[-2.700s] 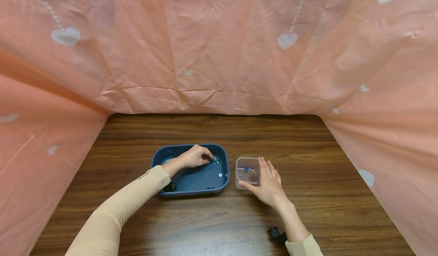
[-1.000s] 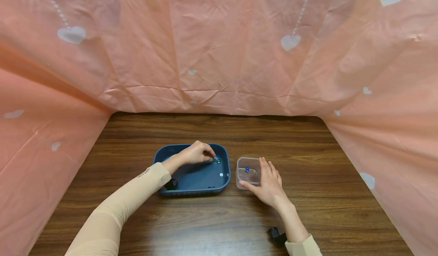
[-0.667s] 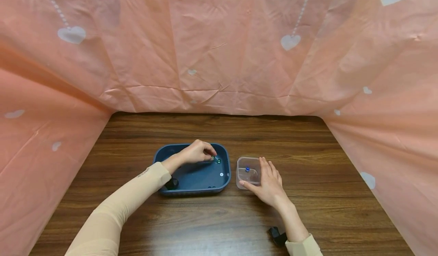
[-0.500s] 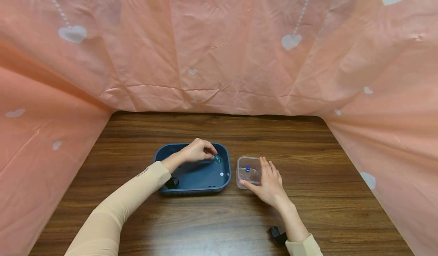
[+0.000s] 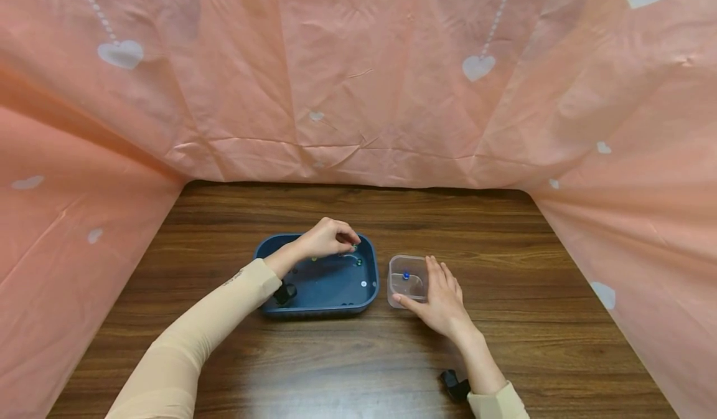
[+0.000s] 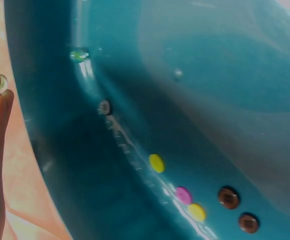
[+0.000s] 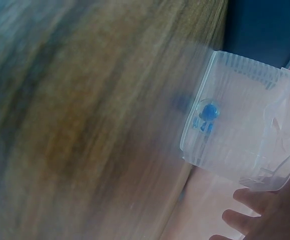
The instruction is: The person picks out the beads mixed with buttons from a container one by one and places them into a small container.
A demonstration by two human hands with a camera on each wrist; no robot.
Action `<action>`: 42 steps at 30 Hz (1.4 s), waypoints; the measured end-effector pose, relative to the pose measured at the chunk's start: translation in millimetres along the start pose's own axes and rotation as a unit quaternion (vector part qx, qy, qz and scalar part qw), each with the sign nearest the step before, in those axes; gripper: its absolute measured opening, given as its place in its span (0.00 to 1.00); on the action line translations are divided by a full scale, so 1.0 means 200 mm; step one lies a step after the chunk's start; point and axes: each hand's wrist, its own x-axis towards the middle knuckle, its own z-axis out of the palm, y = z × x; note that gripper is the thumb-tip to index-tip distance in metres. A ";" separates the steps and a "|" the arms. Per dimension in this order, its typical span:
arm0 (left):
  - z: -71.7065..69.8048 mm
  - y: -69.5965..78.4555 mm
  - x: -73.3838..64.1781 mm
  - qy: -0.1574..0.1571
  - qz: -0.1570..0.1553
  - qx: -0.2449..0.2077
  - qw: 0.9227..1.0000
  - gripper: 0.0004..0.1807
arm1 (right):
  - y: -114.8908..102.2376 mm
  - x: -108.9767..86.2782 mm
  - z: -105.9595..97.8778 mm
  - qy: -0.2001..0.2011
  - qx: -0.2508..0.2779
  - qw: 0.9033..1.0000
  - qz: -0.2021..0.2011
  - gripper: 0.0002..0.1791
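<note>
My left hand (image 5: 329, 238) pinches a clear glass marble with a green tint (image 6: 3, 84) between thumb and fingertips, over the far right rim of the blue basin (image 5: 330, 308). Another green marble (image 5: 359, 261) lies on the basin floor below. Beyond the basin's right side stands a clear plastic box (image 5: 396, 259) with a blue marble (image 5: 406, 276) in it. My right hand (image 5: 444, 297) holds this box, thumb at its near side and fingers spread along its right side.
Brown buttons (image 6: 229, 198), yellow buttons (image 6: 157, 163) and a pink button (image 6: 184, 195) lie in the basin, along with a white button (image 5: 363, 284). A black wrist camera (image 5: 454, 385) sits by the right forearm. Pink curtain (image 5: 358, 95) surrounds the wooden table (image 5: 336, 357).
My left hand has risen from the basin floor toward its far right rim, bringing up the pinched marble. The right hand stays at the clear box.
</note>
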 end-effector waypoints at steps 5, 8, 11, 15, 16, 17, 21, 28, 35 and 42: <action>-0.01 0.03 0.02 0.004 0.007 -0.007 1.000 0.08 | 0.00 0.00 0.00 -0.001 0.000 1.000 0.001 0.63; -0.01 0.05 0.04 0.008 0.016 -0.004 1.000 0.08 | -0.01 0.00 0.00 0.001 0.000 1.000 0.001 0.62; -0.01 0.08 0.05 0.012 0.030 0.003 0.999 0.08 | -0.01 0.00 0.00 0.000 0.001 1.000 0.000 0.62; -0.02 0.11 0.07 0.013 0.045 0.004 0.999 0.09 | -0.01 0.01 -0.01 -0.003 0.004 1.000 0.000 0.62; -0.02 0.12 0.07 0.013 0.047 0.004 0.999 0.09 | -0.01 0.01 -0.01 -0.003 0.004 1.000 0.000 0.62; -0.02 0.12 0.07 0.012 0.049 0.004 0.999 0.09 | -0.01 0.01 -0.01 -0.003 0.003 1.000 0.001 0.62; -0.02 0.14 0.09 0.011 0.058 0.009 0.998 0.08 | -0.01 0.01 0.00 -0.001 0.000 1.000 -0.001 0.62; -0.02 0.18 0.11 0.008 0.070 0.011 0.997 0.08 | -0.01 0.01 -0.01 -0.001 -0.001 1.000 0.002 0.62; -0.02 0.21 0.13 -0.003 0.080 0.008 0.997 0.08 | -0.01 0.00 0.01 -0.002 0.002 1.000 -0.001 0.62; 0.00 0.24 0.17 -0.010 0.095 -0.001 0.995 0.08 | -0.01 0.00 0.00 -0.001 -0.001 1.000 0.000 0.62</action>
